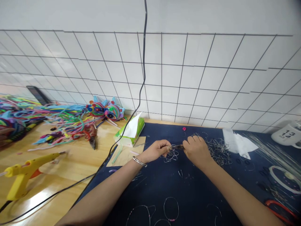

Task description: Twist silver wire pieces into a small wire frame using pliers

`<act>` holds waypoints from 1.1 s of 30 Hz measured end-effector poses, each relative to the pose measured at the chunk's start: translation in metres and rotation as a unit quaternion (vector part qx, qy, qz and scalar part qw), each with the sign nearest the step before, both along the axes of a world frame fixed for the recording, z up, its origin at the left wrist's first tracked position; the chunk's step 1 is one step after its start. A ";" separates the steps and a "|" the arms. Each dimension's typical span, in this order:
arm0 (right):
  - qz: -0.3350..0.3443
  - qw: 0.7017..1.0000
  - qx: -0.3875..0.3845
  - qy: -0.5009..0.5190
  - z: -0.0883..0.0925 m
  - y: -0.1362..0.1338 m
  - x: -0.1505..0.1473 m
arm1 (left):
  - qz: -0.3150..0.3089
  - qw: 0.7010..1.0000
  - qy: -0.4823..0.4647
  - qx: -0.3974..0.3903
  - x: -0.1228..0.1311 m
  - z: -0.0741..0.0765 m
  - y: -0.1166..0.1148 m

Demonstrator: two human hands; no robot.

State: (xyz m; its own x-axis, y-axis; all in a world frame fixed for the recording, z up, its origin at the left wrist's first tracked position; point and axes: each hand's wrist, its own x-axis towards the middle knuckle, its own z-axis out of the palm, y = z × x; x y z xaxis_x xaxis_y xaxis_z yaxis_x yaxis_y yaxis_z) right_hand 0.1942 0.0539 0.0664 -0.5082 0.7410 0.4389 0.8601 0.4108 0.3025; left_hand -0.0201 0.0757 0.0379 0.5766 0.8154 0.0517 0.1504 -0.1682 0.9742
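Above the dark blue mat (150, 185), my left hand (158, 150) is closed, pinching a bent piece of silver wire (172, 155) that loops below the fingers. My right hand (196, 150) is wrapped round dark pliers (178, 146), whose tips meet the wire beside my left fingertips. A tangle of bent wires (218, 150) lies just right of my right hand. Nearer to me, a wire ring with pink beads (171, 209) and a beaded wire loop (138, 207) rest on the mat.
A black cable (144, 62) hangs in front of the tiled wall and crosses the table. Left are a green tissue pack (131, 133), yellow glue gun (23, 172) and colourful strips (68, 114). Right are a white mug (287, 135), straight wires (277, 153) and a red-handled tool (281, 210).
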 end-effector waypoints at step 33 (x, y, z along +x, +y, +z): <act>0.000 0.999 -0.031 0.015 0.002 0.001 0.004 | 0.046 0.998 0.031 0.003 0.009 -0.011 -0.002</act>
State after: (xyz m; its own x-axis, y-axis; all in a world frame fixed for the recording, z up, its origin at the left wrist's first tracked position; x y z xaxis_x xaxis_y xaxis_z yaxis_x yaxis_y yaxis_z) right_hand 0.1979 0.0550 0.0680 -0.4946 0.7674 0.4079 0.8689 0.4269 0.2504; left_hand -0.0111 0.0737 0.0264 0.5013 0.8650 0.0233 0.2252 -0.1564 0.9617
